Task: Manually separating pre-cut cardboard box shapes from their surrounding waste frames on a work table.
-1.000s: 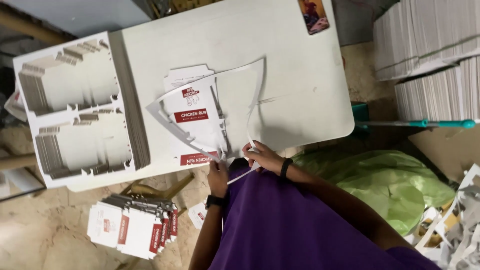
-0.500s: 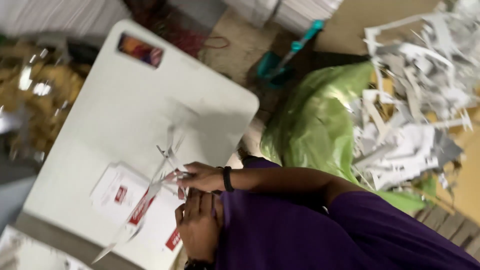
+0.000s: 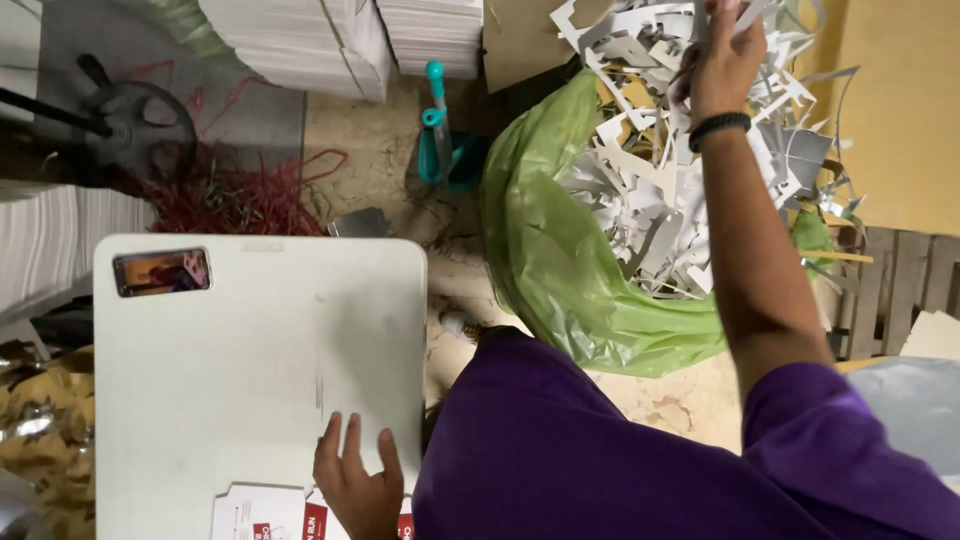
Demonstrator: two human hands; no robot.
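White cardboard offcuts (image 3: pixel 650 190) lay heaped in the green plastic bag (image 3: pixel 550 250) to the right of the white folding table (image 3: pixel 250 350); the right hand (image 3: pixel 725 55) reached over that heap, fingers closed on a strip of the scrap. The left hand (image 3: pixel 355 485) rested flat and open on the table's near edge, touching a flat red-and-white printed carton (image 3: pixel 270 515); a phone (image 3: pixel 162 272) lay at the table's far corner.

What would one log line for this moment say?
left hand: flat on white table, by printed carton blank | right hand: grip on cardboard scrap, over scrap pile in green bag
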